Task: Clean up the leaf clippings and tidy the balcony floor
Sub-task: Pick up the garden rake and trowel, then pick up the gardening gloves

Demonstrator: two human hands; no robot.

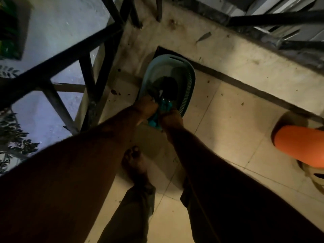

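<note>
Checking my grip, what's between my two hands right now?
A teal cloth-like bundle, in the head view, between left hand and right hand, at the basket rim.

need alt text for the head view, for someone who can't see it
Looking down, both hands, left hand and right hand, grip something teal at the near rim of a grey-blue dustpan on the tiled balcony floor. A dark railing is at left; leaf bits dot the floor.
</note>
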